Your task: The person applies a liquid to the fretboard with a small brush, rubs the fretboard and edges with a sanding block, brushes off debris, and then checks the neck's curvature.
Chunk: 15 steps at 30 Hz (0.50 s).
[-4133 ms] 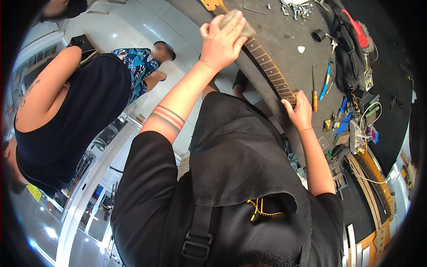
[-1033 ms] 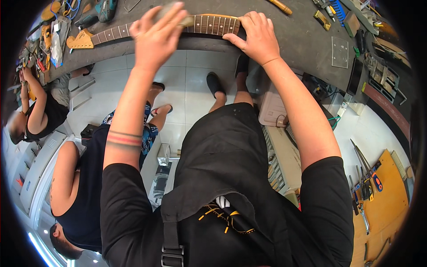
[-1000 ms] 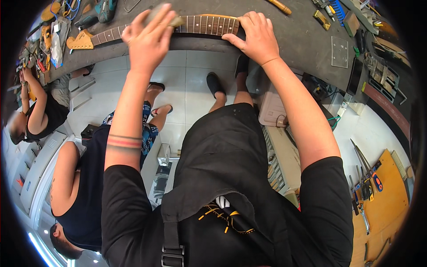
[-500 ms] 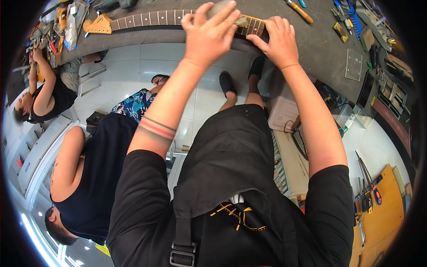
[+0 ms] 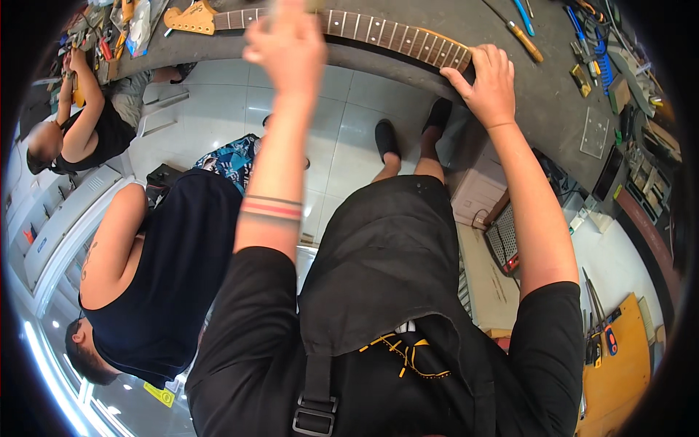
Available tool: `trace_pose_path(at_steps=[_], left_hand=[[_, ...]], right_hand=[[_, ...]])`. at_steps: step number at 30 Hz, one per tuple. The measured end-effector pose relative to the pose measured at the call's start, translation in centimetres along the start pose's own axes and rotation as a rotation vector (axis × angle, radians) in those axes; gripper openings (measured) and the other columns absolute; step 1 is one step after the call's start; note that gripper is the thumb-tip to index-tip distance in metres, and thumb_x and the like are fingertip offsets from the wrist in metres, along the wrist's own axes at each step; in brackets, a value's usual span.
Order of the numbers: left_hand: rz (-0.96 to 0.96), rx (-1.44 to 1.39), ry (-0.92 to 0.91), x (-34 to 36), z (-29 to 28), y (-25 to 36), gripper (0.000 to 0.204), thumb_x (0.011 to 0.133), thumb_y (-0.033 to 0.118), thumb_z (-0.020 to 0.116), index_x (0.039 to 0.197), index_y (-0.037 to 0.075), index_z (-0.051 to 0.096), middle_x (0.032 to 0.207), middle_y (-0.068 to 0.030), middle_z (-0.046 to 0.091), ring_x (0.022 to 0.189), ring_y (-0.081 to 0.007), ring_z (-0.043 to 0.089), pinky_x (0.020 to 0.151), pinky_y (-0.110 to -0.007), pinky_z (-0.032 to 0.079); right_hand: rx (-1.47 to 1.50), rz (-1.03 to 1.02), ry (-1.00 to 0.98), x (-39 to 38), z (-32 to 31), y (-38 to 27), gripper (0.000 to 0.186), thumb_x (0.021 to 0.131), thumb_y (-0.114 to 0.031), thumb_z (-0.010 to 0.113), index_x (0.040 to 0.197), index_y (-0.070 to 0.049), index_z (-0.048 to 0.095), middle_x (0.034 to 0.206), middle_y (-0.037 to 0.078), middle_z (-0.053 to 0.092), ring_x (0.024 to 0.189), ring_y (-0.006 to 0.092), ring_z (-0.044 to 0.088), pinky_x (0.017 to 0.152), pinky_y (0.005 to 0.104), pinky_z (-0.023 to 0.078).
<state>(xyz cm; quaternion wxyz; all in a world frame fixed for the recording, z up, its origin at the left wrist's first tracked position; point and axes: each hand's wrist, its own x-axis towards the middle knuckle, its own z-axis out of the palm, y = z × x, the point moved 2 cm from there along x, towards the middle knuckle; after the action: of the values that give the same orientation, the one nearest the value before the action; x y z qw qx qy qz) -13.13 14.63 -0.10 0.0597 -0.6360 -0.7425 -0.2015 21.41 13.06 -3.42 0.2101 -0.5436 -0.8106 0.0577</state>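
A guitar neck (image 5: 393,36) lies along the near edge of the workbench, its pale headstock (image 5: 193,18) at the left. Its dark fretboard faces up, with metal frets and round dots. My right hand (image 5: 491,86) grips the right end, thumb on the near side and fingers on the far side. Over the neck's left part is my left hand (image 5: 287,54), smeared by motion. A tan block (image 5: 313,6) under it barely shows at the top edge; its fingers were closed on this block in the earlier view.
On the workbench (image 5: 437,18) lie a wooden-handled tool (image 5: 526,42), a blue tool (image 5: 603,62) and a clear plate (image 5: 595,132) at right. Bags and tools crowd the far left. One person (image 5: 156,269) is close on my left, another (image 5: 84,138) farther off.
My left hand has swept left along the fretboard with the tan block, uncovering the frets near the right end. My right hand stays on that end. The whole view has shifted slightly.
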Motion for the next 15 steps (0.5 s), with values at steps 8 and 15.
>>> trace_pose_path(at_steps=[8, 15], left_hand=[[0.287, -0.137, 0.014, -5.6, 1.3, 9.4, 0.045, 0.101, 0.036, 0.077, 0.146, 0.031, 0.078, 0.156, 0.0097, 0.072, 0.138, -0.0302, 0.057, 0.107, -0.056, 0.037], [-0.281, -0.221, 0.036, 3.4, -4.2, -10.1, 0.045, 0.112, 0.036, 0.069, 0.152, 0.016, 0.075, 0.16, -0.003, 0.071, 0.138, -0.0313, 0.06, 0.12, -0.055, 0.041]], right_hand=[[-0.021, 0.003, -0.035, -0.1, -0.2, 0.0, 0.059, 0.093, -0.059, 0.084, 0.122, -0.01, 0.07, 0.119, 0.009, 0.066, 0.114, 0.0348, 0.061, 0.097, 0.0486, 0.048], [0.031, 0.043, -0.057, 0.2, -0.8, -0.8, 0.06, 0.093, -0.06, 0.083, 0.118, -0.008, 0.068, 0.119, 0.014, 0.063, 0.114, 0.039, 0.059, 0.098, 0.0528, 0.047]])
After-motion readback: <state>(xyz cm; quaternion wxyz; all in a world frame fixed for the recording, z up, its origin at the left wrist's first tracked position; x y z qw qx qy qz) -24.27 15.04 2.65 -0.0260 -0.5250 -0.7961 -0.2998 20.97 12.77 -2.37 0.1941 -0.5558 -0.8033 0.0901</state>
